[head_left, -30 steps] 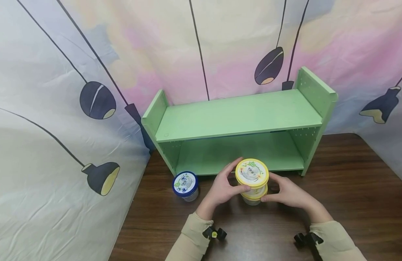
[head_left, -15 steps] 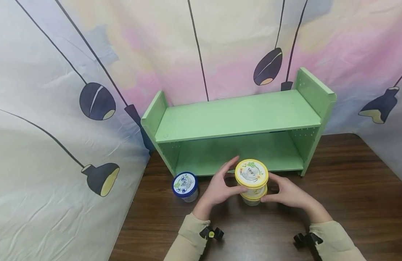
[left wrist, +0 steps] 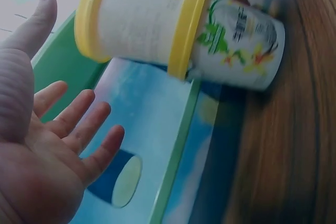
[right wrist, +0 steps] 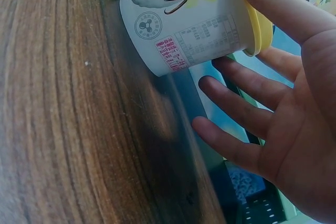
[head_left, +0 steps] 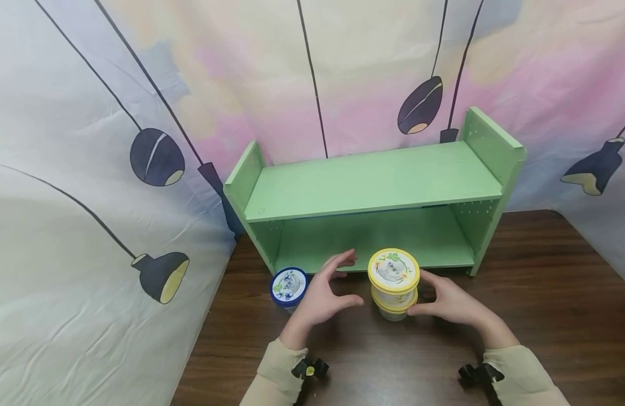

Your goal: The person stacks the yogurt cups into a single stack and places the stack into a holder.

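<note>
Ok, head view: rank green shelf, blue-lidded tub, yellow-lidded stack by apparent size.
1. Green shelf
2. Yellow-lidded stack
3. Blue-lidded tub, partly hidden by the left hand

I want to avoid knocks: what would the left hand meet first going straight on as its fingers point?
The left hand would probably meet the green shelf at its lower level, though depth is unclear; the stacked tubs sit right of that line.

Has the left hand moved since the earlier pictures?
Yes: judged against the green shelf, the left hand has moved left, away from the stacked tubs.
</note>
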Demonstrator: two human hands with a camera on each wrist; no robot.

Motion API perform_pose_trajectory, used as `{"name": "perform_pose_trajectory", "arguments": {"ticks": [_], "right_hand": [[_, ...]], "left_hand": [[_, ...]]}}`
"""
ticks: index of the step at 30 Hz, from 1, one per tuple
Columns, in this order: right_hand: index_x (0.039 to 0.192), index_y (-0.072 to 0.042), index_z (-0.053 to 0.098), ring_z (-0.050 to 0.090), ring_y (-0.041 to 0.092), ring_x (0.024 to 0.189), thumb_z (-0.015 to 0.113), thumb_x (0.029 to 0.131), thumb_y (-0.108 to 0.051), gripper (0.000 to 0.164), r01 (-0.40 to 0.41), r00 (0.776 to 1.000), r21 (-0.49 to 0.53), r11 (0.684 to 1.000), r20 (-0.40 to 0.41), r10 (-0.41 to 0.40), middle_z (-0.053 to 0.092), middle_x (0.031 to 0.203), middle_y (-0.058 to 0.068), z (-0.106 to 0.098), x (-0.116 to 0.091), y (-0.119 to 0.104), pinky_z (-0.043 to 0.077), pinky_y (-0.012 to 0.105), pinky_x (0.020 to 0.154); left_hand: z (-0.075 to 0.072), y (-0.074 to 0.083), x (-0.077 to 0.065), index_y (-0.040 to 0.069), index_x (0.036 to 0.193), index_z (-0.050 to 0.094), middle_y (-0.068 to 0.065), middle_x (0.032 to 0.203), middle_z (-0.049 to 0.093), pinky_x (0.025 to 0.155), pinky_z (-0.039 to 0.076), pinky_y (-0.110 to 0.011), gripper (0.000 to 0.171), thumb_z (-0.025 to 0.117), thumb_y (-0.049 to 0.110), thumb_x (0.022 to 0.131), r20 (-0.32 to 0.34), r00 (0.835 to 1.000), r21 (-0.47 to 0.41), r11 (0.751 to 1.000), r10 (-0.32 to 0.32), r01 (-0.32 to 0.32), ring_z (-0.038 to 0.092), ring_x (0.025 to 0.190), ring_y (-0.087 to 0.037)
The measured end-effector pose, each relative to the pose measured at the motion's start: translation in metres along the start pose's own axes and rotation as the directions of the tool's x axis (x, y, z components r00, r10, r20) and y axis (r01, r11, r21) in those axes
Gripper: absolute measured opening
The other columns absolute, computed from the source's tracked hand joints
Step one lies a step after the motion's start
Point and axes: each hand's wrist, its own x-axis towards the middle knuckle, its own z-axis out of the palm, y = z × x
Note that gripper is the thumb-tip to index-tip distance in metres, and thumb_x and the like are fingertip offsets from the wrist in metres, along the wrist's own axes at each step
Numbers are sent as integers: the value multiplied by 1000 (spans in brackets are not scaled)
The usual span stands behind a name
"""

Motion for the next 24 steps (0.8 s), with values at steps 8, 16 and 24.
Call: {"name": "perform_pose_trajectory", "arguments": {"ticks": [8,16,24], "right_hand": [[160,-7,45,53,42,141,92,84,-45,97,5,1000,10,1000,6,-6,58,153,17,-2,0,0,54,59,103],[162,-6,43,52,44,141,92,85,-45,99,-18,1000,7,1000,10,18,56,154,20,-1,0,-1,53,60,103],[161,-5,44,53,44,141,92,84,-44,99,-17,1000,8,1000,6,17,57,153,20,1,0,-1,53,60,103]], "left_hand": [[-32,-6,-14,25,156,55,-8,152,59,108,50,-52,82,91,47,86,-110,994,103,995,11,1,54,139,-22],[-66,-14,-31,14,151,61,-3,152,57,110,47,-55,73,93,23,87,-174,984,143,988,-32,57,53,140,-24],[-106,-23,-48,9,148,64,-7,151,58,115,40,-66,68,92,16,86,-247,965,218,965,-92,148,51,141,-33]]}}
